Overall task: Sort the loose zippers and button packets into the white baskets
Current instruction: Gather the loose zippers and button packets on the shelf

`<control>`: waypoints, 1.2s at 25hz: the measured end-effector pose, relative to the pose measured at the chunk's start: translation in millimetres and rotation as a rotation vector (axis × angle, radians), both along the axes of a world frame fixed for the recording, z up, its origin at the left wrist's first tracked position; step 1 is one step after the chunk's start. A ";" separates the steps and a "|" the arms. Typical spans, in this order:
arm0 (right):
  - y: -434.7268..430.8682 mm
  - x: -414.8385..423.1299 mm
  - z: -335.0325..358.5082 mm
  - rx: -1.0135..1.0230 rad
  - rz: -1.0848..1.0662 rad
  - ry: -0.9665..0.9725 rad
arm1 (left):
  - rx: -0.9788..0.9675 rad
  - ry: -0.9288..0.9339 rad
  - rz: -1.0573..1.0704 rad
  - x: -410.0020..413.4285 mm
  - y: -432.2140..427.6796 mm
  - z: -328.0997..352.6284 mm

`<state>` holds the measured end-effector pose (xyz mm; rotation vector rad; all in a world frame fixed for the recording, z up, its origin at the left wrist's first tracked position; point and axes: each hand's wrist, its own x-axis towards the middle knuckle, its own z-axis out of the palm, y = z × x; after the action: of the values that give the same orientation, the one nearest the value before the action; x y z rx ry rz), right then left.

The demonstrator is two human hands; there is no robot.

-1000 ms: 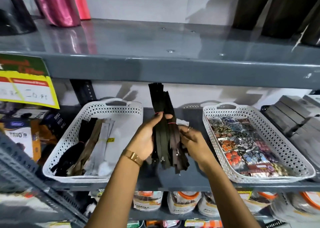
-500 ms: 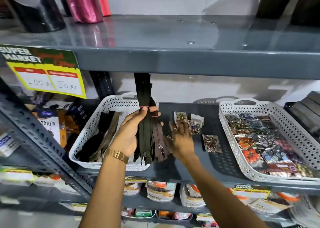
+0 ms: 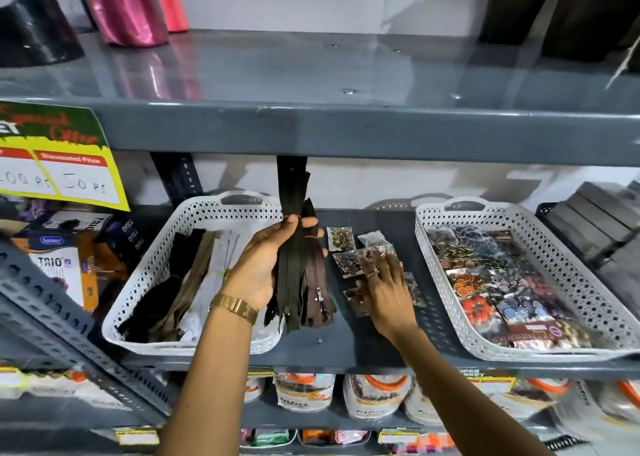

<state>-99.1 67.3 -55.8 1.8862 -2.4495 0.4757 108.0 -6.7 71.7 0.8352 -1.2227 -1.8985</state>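
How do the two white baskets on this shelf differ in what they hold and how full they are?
The left basket holds long zippers in black, brown and white, lying lengthwise; the right basket holds clear packets of colourful buttons. The left basket's contents sit along its left side, leaving bare floor, while the right basket's floor is almost fully covered. The left hand holds a zipper bundle beside the left basket; nothing hovers at the right one. Both are white, perforated and handled.
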 end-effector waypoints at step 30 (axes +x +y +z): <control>25.7 -26.7 1.2 0.160 -0.034 0.060 | 0.015 -0.360 0.028 -71.5 6.3 -34.9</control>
<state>-125.8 93.0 -54.6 1.8803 -2.5452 0.2255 36.5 -0.4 36.8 1.2348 -1.3991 -1.7857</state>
